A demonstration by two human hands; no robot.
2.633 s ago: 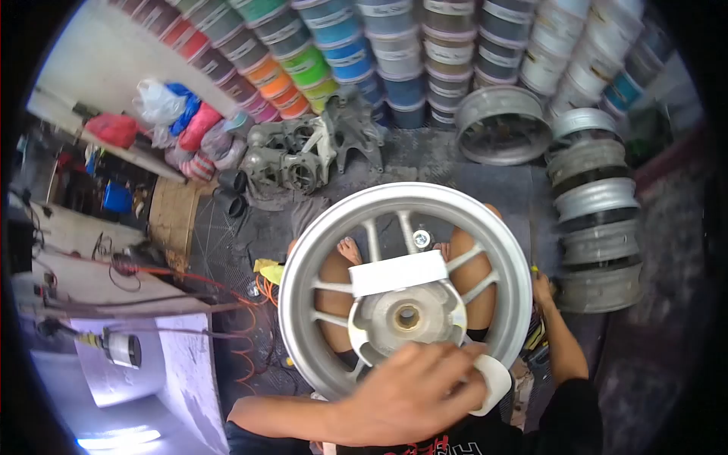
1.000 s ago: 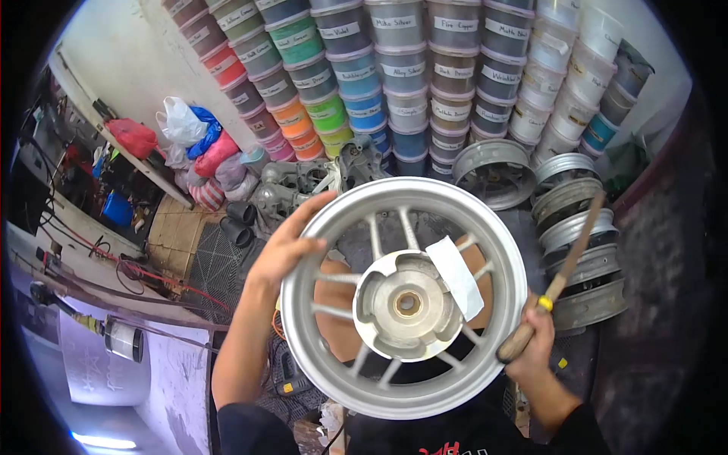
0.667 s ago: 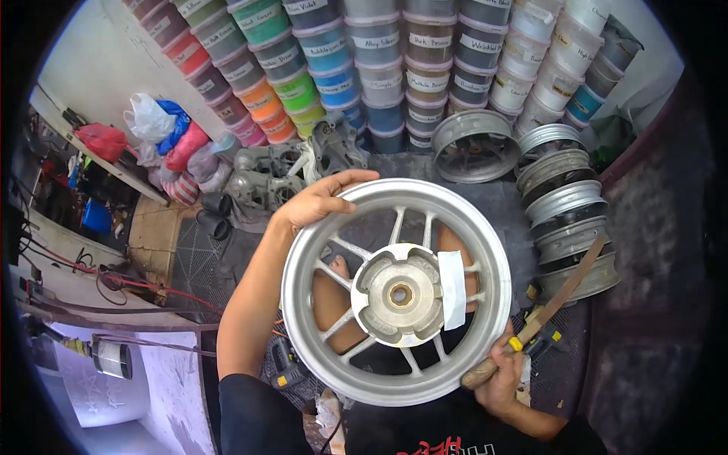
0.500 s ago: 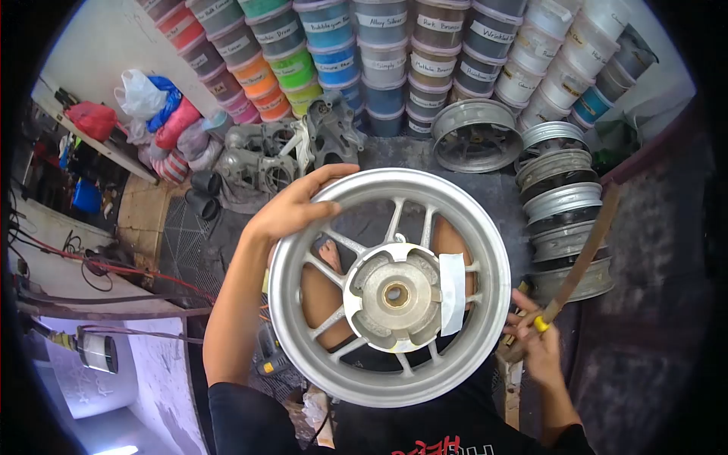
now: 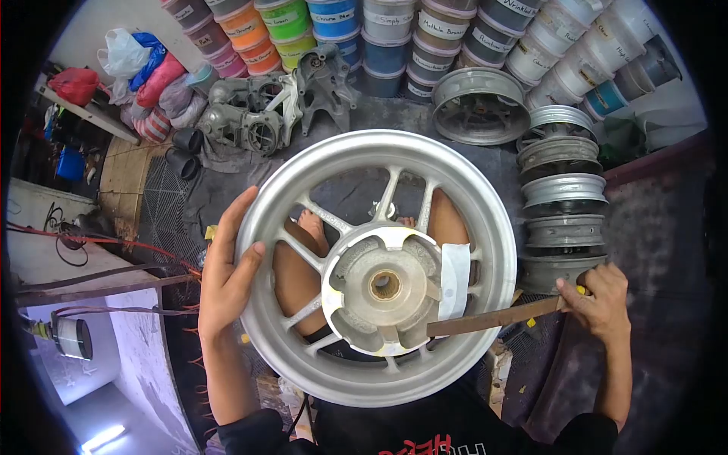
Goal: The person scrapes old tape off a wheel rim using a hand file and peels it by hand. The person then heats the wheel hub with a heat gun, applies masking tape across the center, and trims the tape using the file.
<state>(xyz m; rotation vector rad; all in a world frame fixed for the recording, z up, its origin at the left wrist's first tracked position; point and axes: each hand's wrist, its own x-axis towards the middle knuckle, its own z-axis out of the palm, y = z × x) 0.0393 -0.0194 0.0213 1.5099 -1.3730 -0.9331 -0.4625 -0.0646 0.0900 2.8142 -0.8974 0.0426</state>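
A silver spoked wheel rim point(image 5: 485, 205) is held up in front of my body, its hub point(image 5: 360, 269) facing the camera. A pale strip of tape point(image 5: 454, 280) sticks to the right side of the hub. My left hand point(image 5: 231, 265) grips the left edge of the rim, thumb on the near face. My right hand point(image 5: 603, 299) is closed on the handle end of a flat file point(image 5: 500, 316), long and brown with a yellow bit at the grip. The file's tip lies over the hub's lower right edge; whether it touches cannot be made out.
Stacked, labelled tubs point(image 5: 387, 26) line the back wall. Another wheel point(image 5: 481, 106) lies near them, with a stack of rims point(image 5: 565, 193) to the right. Metal castings point(image 5: 262, 114) and filled bags point(image 5: 163, 80) stand at back left. Hoses point(image 5: 114, 243) cross at left.
My right hand has risen and turned, swinging the file from upright at the right to lying across the hub. My left hand slid down the rim's left side. The rim appears nearer.
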